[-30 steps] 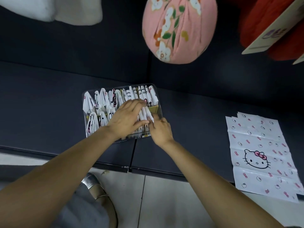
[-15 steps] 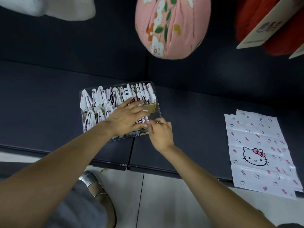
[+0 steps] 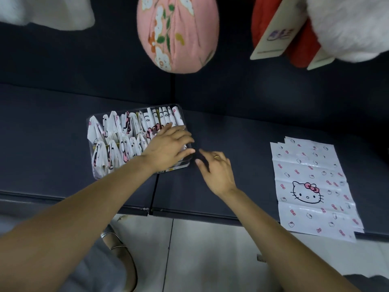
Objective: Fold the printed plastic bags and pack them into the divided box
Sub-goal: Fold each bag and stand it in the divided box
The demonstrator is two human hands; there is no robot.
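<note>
Nearest the camera, floor: pale tiles [image 3: 210, 249] are being shown under both forearms, with a silver shoe [image 3: 117, 247] being seen at lower left.

Front edge, surface: a dark padded surface [image 3: 42, 144] is being crossed by a seam that runs away from the camera, just below the box.

Right hand: the right hand [image 3: 216, 169] is being held just above the surface, beside the box's right wall and apart from it; its fingers are being kept loosely spread and nothing is being held. A ring is being worn on one finger.

Left hand: the left hand [image 3: 168, 146] is being laid flat over the right end of the box, fingers straight and slightly apart, pressing on the folded bags there.

Divided box: the clear divided box [image 3: 92, 165] is being filled by two rows of folded bags [image 3: 113, 135], standing upright and packed close.

Flat bags: a stack of printed plastic bags [image 3: 311, 182] is being left unfolded on the surface, well to the right of the box.

Farthest back: a pink flowered cushion [image 3: 176, 32], a red plush item [image 3: 303, 45] with card tags, and white plush [image 3: 347, 26] are being seen.
</note>
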